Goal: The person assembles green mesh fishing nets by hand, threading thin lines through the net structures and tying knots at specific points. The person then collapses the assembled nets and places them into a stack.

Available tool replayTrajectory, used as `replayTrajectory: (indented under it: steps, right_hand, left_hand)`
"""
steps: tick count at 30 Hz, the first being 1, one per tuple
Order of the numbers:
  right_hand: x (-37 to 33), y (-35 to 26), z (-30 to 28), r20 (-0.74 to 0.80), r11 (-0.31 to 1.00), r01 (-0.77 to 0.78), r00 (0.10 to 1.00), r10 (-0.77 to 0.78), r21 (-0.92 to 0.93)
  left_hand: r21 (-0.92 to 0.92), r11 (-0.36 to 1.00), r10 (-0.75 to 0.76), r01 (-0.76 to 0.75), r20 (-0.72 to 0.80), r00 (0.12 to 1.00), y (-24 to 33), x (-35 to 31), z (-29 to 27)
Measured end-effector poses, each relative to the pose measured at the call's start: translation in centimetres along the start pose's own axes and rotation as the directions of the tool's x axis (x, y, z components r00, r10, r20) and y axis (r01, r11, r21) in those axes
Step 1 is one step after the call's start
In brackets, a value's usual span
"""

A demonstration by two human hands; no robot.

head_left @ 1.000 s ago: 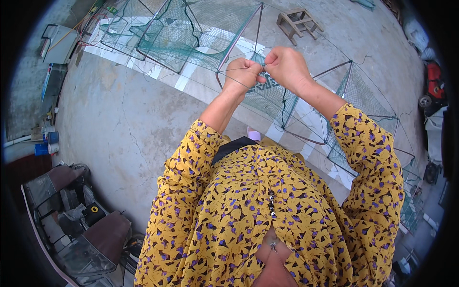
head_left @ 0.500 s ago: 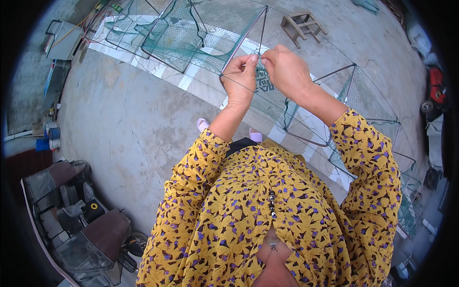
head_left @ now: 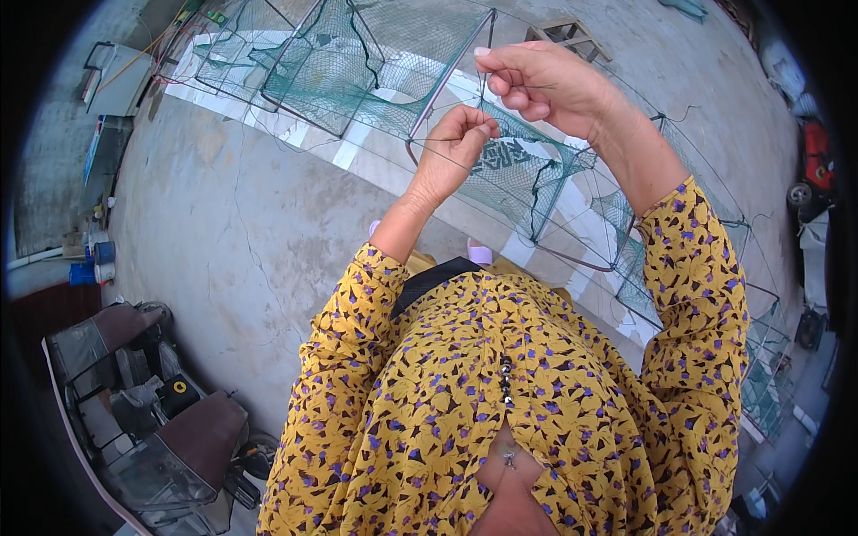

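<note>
A long folding net trap [head_left: 509, 192] of green mesh on dark rod frames stretches from upper left to lower right in front of me. My left hand [head_left: 454, 150] pinches the netting and cord at a frame corner, thumb against forefinger. Higher and to the right, my right hand [head_left: 554, 85] is closed, its thumb and forefinger pressed together, beside an upright dark rod. A thin dark strand [head_left: 542, 87] sticks out by its curled fingers. The exact point each hand grips is too small to make out.
Under the trap lies a white and grey printed sheet [head_left: 349, 154] on the concrete floor [head_left: 197, 223]. A small wooden stool [head_left: 572, 37] stands beyond my right hand. A three-wheeled vehicle [head_left: 152, 411] is at lower left, a red machine [head_left: 815, 161] at far right.
My right hand has lifted up and away from the left, which has dropped slightly. The hands were together at the frame corner; the netting right of them has shifted.
</note>
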State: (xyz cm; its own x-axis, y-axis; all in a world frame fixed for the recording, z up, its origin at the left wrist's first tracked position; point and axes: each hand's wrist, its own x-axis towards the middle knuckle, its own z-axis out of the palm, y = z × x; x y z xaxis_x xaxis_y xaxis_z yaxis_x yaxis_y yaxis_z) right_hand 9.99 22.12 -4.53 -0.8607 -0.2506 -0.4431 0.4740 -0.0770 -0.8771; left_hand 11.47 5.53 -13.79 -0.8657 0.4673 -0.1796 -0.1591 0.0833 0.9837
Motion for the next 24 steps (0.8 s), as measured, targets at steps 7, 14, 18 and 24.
replayTrajectory:
  steps: [7,14,18,24]
  right_hand:
    - [0.0,-0.1,-2.0,-0.141,0.993,0.116,0.984,-0.111,0.030]
    - [0.6,5.1,-1.0,-0.086,0.893,-0.103,0.994,0.073,-0.438]
    - [0.6,5.8,-0.4,-0.144,0.626,0.053,0.955,-0.260,-0.778]
    - [0.6,6.0,-0.1,0.118,0.069,0.232,0.703,-0.701,-0.970]
  left_hand:
    - [-0.109,0.989,-0.101,0.096,-0.042,0.994,0.8,0.4,0.8]
    - [-0.221,0.974,-0.089,0.042,-0.207,0.974,0.3,0.8,1.4]
    - [-0.160,0.987,-0.035,-0.025,-0.362,0.932,-0.1,0.7,1.9]
    - [0.081,0.995,0.080,-0.055,-0.341,0.937,-0.7,0.9,2.0]
